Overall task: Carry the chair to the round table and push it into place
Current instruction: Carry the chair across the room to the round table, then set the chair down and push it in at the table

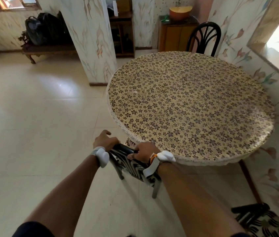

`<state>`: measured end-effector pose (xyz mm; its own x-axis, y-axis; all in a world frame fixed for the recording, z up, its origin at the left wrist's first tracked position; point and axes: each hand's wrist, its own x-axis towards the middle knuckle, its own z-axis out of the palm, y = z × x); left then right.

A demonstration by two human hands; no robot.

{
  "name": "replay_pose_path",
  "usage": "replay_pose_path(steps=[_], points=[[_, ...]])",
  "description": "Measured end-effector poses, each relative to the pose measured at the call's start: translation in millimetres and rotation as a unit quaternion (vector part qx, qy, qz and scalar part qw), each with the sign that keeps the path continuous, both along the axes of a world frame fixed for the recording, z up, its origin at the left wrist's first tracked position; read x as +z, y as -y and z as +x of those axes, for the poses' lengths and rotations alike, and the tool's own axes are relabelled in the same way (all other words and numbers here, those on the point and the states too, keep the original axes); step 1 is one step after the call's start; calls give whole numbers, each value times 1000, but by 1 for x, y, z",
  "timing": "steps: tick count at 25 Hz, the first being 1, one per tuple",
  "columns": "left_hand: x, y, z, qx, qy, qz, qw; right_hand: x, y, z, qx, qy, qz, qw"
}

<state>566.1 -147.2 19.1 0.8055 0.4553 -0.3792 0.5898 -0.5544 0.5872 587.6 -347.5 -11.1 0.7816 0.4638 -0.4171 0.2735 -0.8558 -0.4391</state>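
A black chair [132, 166] with a slatted back stands at the near left rim of the round table [190, 106], which wears a cloth printed with small flowers. Its seat is hidden under the tabletop; two grey rear legs rest on the floor. My left hand [105, 140] grips the left end of the chair's top rail, index finger lifted. On the right end of the same rail, my right hand [144, 152] is closed. White bands sit on both wrists.
A second black chair [203, 38] stands at the table's far side, and part of another chair [254, 218] shows at the bottom right. A papered pillar [92, 40] rises left of the table. The wall runs close along the table's right. Open tiled floor [33, 117] lies to the left.
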Motion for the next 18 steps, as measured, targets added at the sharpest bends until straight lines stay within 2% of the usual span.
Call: replay_pose_path(steps=[2, 8, 15, 18], points=[[-6, -15, 19, -39, -4, -51, 998, -1, -7, 12, -34, 12, 0, 999], [-15, -35, 73, -107, 29, -25, 994, 1, -27, 51, -71, 18, -9, 997], [-17, -50, 95, -182, 19, 30, 983, -8, -34, 57, -76, 45, -15, 996], [-14, -45, 90, -202, 9, 101, 974, -10, -29, 48, -43, 29, -14, 999]])
